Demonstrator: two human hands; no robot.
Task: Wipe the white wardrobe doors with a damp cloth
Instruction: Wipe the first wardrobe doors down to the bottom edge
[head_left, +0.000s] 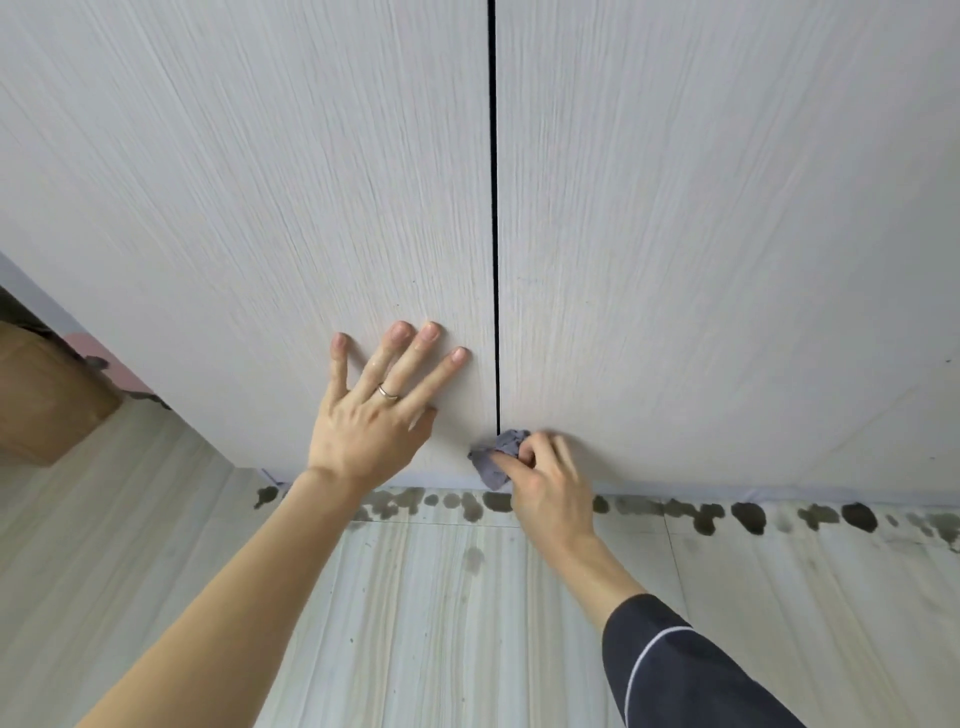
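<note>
Gripping the crumpled grey-blue cloth (500, 456), the right hand (548, 491) pressed it low on the seam between 2 white wood-grain wardrobe doors (727, 208); beyond, the left hand (371, 415) lay flat, fingers (437, 373) spread, probably steadying the left door (234, 182).

No readable text, label or number on the wardrobe doors (260, 182) or, seemingly, the brown object (47, 395) far left

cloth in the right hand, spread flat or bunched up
Bunched up: the grey cloth is a crumpled wad gripped in the right hand, at the foot of the gap between the wardrobe doors.
</note>
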